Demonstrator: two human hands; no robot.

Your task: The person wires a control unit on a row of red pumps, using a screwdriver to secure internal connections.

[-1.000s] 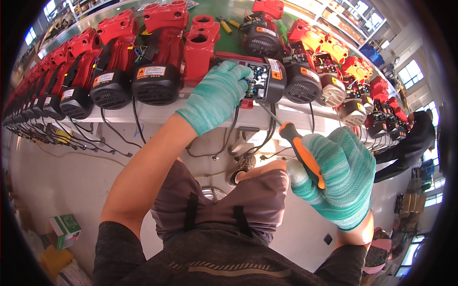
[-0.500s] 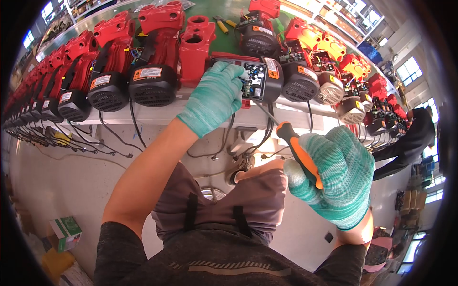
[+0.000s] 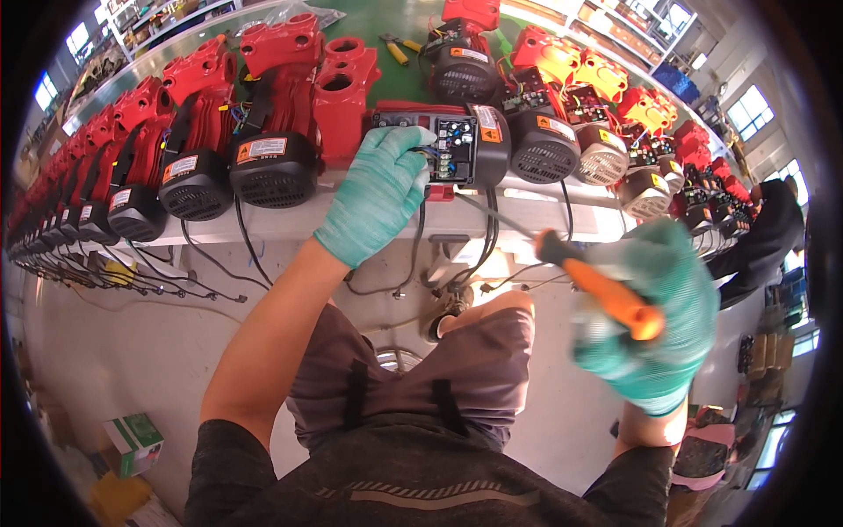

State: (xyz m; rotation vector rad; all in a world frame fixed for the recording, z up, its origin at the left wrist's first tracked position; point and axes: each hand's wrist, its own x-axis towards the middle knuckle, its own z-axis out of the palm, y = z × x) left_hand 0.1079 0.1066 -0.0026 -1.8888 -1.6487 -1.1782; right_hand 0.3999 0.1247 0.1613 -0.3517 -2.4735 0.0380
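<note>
A red and black motor pump unit lies on its side at the bench edge, its open control box showing a circuit board. My left hand, in a green knit glove, rests at the left of that box. Its fingertips are pinched on thin wires beside the board. My right hand, gloved alike and blurred by motion, grips a screwdriver with an orange and black handle. The screwdriver's shaft points left, its tip near the box's lower edge, in front of the bench.
Similar red and black pumps line the bench to the left; more with exposed boards stand to the right. Yellow-handled pliers lie behind. Power cords hang off the front edge. A person in dark clothes stands far right.
My right hand has moved right with the screwdriver, which now shows more of its orange handle. My left hand stays at the control box, its fingertips slightly farther left. The view has shifted a little.
</note>
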